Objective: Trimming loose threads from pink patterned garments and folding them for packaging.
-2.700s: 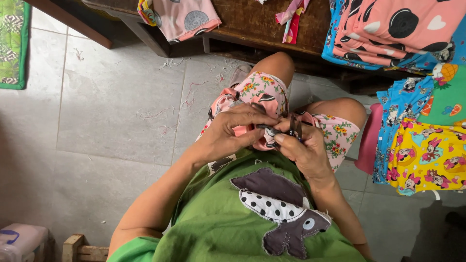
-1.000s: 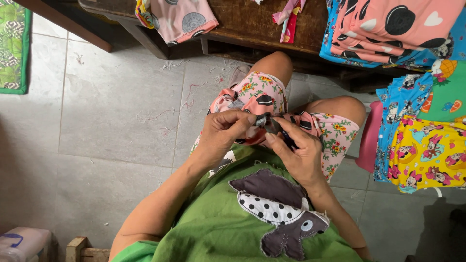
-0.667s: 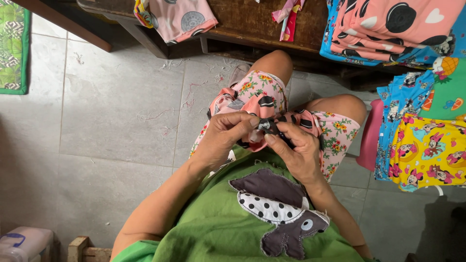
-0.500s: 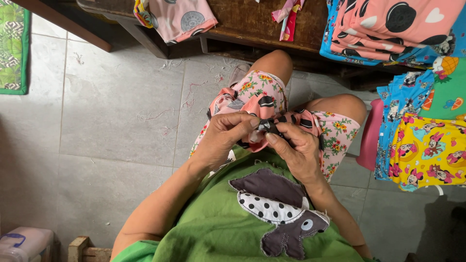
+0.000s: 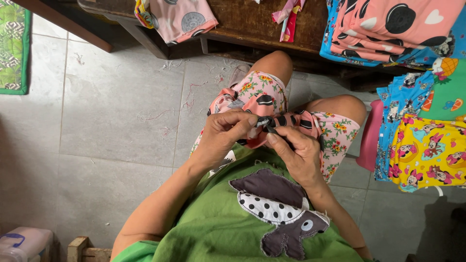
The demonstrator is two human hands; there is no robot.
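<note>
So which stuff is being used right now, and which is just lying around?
In use:
left hand
right hand
pink patterned cloth, pinched by both hands over the lap

Lying about:
folded pink clothes stack
yellow cartoon cloth
green mat
wooden bench

Bare tiled floor (image 5: 107,121) lies open toward the left edge. Ahead, the wooden bench (image 5: 252,24) blocks the way; stacked printed garments (image 5: 422,121) crowd the right side beside the knees.
</note>
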